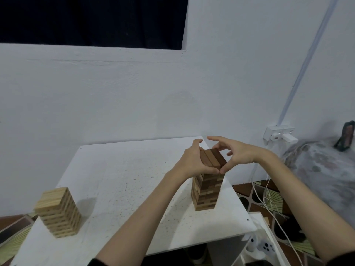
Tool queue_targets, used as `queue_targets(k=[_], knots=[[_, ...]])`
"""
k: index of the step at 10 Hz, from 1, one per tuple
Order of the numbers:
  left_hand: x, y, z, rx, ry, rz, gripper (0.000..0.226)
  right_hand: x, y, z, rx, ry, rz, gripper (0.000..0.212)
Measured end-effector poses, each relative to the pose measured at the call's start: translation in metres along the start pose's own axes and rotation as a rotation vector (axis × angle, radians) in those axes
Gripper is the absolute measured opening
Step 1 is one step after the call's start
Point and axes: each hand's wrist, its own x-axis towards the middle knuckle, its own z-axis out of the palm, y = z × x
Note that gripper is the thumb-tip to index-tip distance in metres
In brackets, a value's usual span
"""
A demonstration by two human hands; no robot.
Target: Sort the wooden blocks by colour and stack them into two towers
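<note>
White table carries two block towers. Light tower, pale wood throughout, stands at the table's 8 o'clock, free of both hands. Dark tower stands at the 3 o'clock edge; its lower courses mix dark and pale blocks. Top layer, three dark brown blocks side by side, sits on this tower.

Left hand: grip closed on the top layer, fingers curled against its 9 o'clock side, thumb along the near edge. Right hand: thumb presses the near corner, meeting the left thumb; the other fingers arch over the far side, and whether they touch the blocks cannot be told.

Wall socket at 2 o'clock; white cable trails over the tiled floor.
</note>
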Motion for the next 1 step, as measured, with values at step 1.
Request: queue_targets(k=[1], knots=[[-0.0046,0.0013,-0.0042,-0.027,0.015,-0.019,0.109,-0.0021,-0.0006,-0.0029,0.001,-0.001,-0.015,0.107]])
